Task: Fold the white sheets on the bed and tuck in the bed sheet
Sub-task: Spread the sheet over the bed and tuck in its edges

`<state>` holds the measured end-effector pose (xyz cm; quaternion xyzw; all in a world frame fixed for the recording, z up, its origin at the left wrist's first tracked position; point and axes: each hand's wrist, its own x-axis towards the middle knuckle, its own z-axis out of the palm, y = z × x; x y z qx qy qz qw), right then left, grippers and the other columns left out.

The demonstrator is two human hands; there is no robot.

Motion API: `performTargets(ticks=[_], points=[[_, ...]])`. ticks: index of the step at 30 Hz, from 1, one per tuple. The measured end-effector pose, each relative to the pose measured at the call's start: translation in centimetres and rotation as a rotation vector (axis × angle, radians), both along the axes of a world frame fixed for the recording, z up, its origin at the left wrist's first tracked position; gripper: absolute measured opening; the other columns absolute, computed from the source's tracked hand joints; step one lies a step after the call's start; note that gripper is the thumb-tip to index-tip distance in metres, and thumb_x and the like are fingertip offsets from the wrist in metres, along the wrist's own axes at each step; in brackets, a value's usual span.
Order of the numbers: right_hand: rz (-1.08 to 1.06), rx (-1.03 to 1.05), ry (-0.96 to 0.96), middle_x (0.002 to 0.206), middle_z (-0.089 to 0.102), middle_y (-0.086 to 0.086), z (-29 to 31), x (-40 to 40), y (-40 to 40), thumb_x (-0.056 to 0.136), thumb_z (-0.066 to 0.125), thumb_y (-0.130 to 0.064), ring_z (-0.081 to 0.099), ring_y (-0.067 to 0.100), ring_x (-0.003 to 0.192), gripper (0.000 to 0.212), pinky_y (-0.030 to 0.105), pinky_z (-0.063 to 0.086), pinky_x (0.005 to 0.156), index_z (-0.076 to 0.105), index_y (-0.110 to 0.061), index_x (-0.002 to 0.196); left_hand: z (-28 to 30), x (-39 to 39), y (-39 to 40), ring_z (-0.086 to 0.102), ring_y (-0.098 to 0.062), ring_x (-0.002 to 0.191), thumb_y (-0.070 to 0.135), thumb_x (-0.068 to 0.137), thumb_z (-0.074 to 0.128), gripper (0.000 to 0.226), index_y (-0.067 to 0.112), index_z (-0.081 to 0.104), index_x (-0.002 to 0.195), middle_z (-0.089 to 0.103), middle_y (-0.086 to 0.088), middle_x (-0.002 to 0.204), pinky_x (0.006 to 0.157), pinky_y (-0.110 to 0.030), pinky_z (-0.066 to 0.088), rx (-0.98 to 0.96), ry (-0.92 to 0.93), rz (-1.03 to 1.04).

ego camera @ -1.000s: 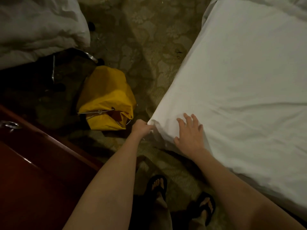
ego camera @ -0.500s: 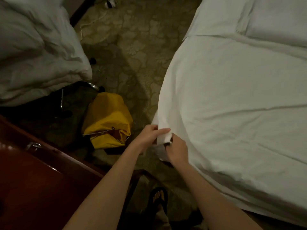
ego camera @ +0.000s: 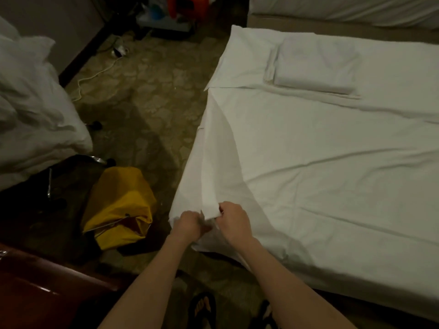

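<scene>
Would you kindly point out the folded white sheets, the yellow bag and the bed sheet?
folded white sheets [ego camera: 313, 67]: head view, top face.
yellow bag [ego camera: 118, 200]: head view, upper side.
bed sheet [ego camera: 332, 186]: head view, flat middle.

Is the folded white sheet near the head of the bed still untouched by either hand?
Yes, the folded sheet lies apart while the left hand and right hand grip the bed sheet corner.

Head cam, down over bed corner.

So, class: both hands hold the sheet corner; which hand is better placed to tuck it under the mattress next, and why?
Probably the left hand: it grips the bed sheet corner lower, at the mattress edge. The right hand pinches the fold above, on the bed side, holding it taut.
</scene>
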<state>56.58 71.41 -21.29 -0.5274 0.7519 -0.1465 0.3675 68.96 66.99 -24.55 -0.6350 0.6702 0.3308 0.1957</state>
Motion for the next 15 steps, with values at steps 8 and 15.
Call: performTargets(ticks=[8,15], points=[[-0.037,0.236,-0.055,0.117,0.044,0.002,0.3,-1.3,6.4,0.088,0.052,-0.045,0.049,0.022,0.106,0.041,0.031,0.039,0.084,0.041,-0.016,0.114,2.2,-0.4,2.9,0.062,-0.027,0.101,0.032,0.100,0.044,0.028,0.009,0.060,0.103,0.067,-0.011,0.103,0.098,-0.046,0.047,0.280,0.454,0.460],[0.063,0.210,-0.112,0.140,0.035,-0.001,3.0,-1.4,9.3,0.078,0.062,-0.058,0.039,0.020,0.125,0.080,0.038,0.037,0.105,0.025,-0.025,0.141,7.9,-2.8,-1.0,0.050,-0.041,0.112,0.026,0.091,0.063,0.040,0.004,0.046,0.120,0.052,-0.021,0.122,0.097,-0.053,0.045,0.362,0.674,1.015]])
